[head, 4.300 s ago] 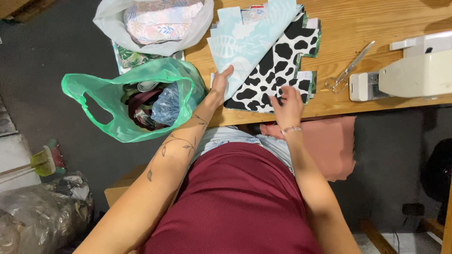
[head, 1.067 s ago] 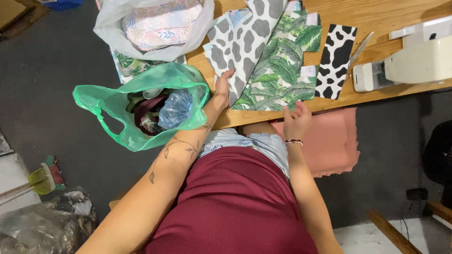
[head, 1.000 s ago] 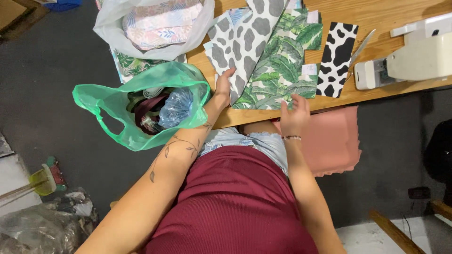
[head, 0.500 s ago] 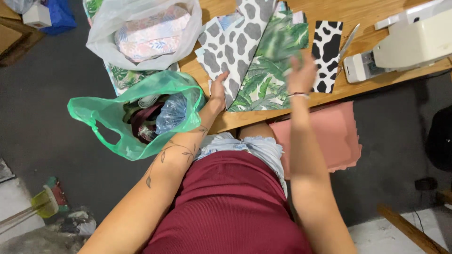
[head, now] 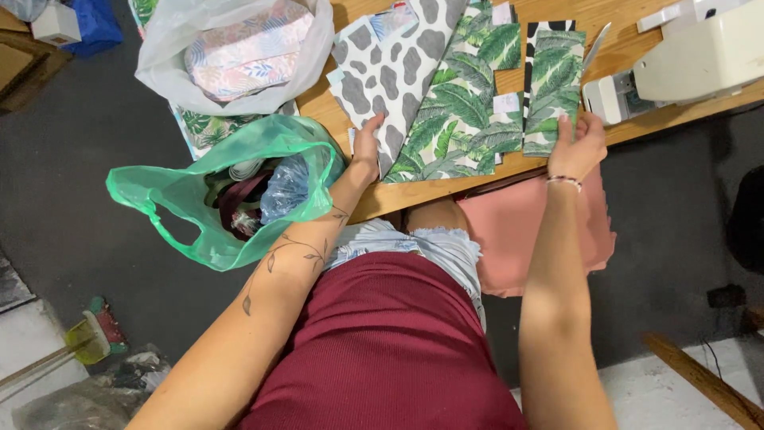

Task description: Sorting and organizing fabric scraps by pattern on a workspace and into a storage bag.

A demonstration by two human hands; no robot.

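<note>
Holding the narrow leaf-print fabric strip (head: 552,87) by its near end, your right hand (head: 578,147) has its fingers pinched on the lower edge, and the strip lies flat on the wooden table (head: 637,48), covering most of a black-and-white cow-print piece (head: 532,36) beneath it. Take that strip as your landmark. Just to its left lies the wider leaf-print panel (head: 450,111), their long edges nearly touching, with a small pale label (head: 504,103) between them. Further left sits the grey spotted panel (head: 390,76), and your left hand (head: 368,142) presses flat on its lower corner, fingers spread, gripping nothing. To place the strip well, keep the pinch light at the corner, line its long edge parallel to the wider panel, and smooth it away from you so no fold forms; let your left hand keep pinning the stack so nothing slides off the table's near edge. Right of the strip, a pair of scissors (head: 593,48) lies on the table, and beyond it the white sewing machine (head: 700,56). Far left of the strip, a green plastic bag (head: 199,191) of scraps hangs open off the table, with a white plastic bag (head: 231,56) of folded prints above it. Below the strip, pink cloth (head: 533,239) hangs by your lap.
</note>
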